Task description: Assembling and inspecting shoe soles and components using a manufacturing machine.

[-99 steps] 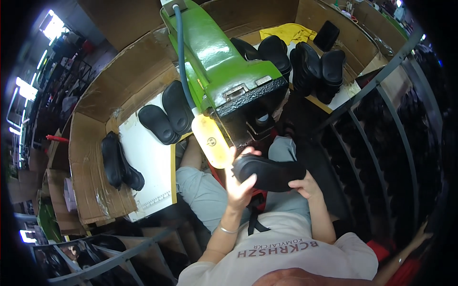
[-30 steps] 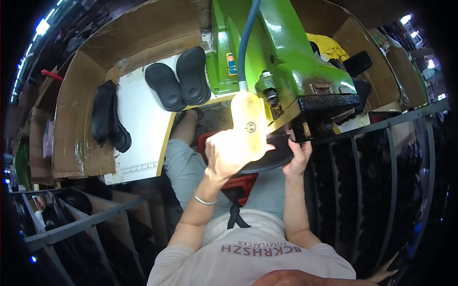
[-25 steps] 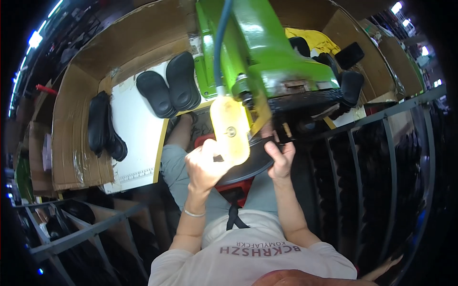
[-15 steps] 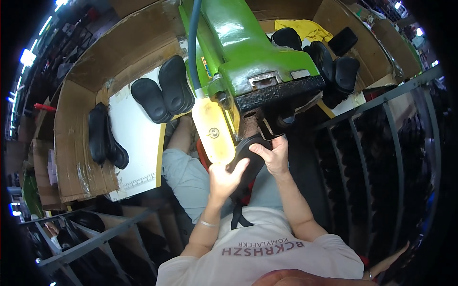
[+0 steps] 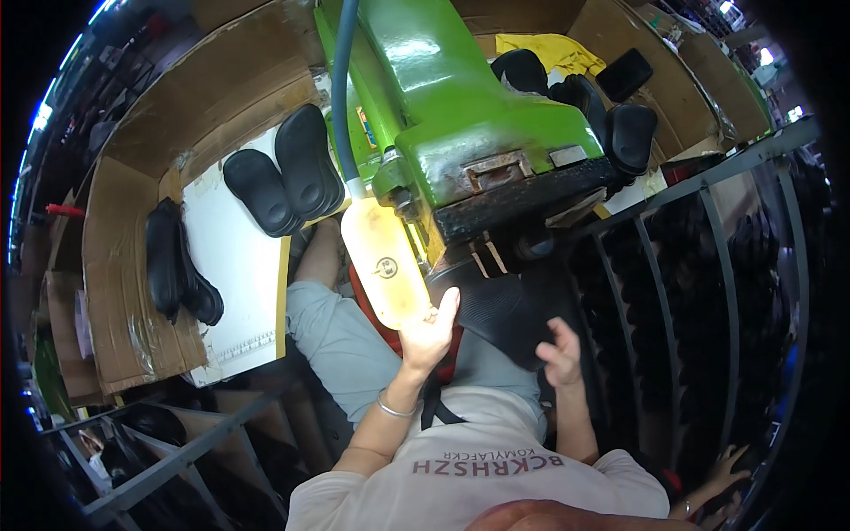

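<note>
A black ribbed piece [image 5: 496, 305], which looks like rubber, lies under the head of a green machine [image 5: 478, 133]. My left hand [image 5: 427, 339] is at the lower end of a glowing yellow lamp [image 5: 387, 265], thumb stretched up and apart; its other fingers are partly hidden. Nothing shows in its grasp. To the right, just off the ribbed piece's lower edge, my right hand [image 5: 561, 356] hangs with fingers loosely bent and apart, slightly blurred and holding nothing visible. Black shoe soles [image 5: 305, 164] stand in stacks on the white board left of the machine.
Cardboard walls [image 5: 128, 274] surround the white board [image 5: 235, 274]. More black soles [image 5: 633, 137] and a yellow cloth [image 5: 553, 55] are right of the machine. Metal racks [image 5: 651, 265] flank me on both sides. Another person's hand [image 5: 726, 469] shows at lower right.
My right hand has let go of the black sole at the machine and drawn back, down and right. My left hand has shifted slightly, thumb now pointing up. The ribbed piece has come into view.
</note>
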The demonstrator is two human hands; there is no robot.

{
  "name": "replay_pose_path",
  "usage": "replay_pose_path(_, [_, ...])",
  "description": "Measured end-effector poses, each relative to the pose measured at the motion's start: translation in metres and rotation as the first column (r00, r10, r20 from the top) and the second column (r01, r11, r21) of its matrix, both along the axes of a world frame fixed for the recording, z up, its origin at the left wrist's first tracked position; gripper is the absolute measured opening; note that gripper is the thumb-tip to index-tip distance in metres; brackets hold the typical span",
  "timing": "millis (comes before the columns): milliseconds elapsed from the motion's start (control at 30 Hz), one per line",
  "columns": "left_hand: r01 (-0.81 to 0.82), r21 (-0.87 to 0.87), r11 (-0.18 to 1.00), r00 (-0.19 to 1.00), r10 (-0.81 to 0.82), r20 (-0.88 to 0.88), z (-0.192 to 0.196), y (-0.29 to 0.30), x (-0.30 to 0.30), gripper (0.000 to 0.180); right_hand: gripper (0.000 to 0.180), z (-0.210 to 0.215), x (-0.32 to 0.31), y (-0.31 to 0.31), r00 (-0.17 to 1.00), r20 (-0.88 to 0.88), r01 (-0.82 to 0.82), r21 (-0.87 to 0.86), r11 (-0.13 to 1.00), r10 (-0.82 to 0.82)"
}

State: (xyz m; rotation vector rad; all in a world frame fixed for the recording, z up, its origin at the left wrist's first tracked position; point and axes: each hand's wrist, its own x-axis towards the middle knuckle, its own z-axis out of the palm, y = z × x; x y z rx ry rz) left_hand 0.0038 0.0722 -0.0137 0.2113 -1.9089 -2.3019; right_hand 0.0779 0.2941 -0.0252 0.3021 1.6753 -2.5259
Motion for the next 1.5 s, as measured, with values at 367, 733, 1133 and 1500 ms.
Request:
replay_pose_path(367, [0.097,-0.071,0.993,0.987,-0.105,-0.122,0.021,-0.055,-0.009,0.029,0.031,0.057,-0.120,0.002,0.971,-0.186,-0.107,0.233,0.967,0.152])
replay_pose_path(733, [0.148,0.118,0.982,0.988,-0.152,0.026,-0.001,-0.135,0.022,0.017,0.072,0.064,-0.131,-0.081,0.869,-0.359,-0.274,0.223,0.936,0.340])
replay_pose_path(1133, [0.432,0.162,0.887,0.864,-0.458,0.209,-0.054,-0.016,0.053,0.042,0.058,0.056,-0.125,-0.103,0.957,-0.224,-0.079,0.409,0.909,0.183])
replay_pose_path(1500, [-0.372,0.009,0.928,0.855,0.347,-0.385,0.033,-0.256,-0.009,0.046,0.037,0.016,-0.108,-0.145,0.888,0.043,-0.368,-0.529,0.765,0.457])
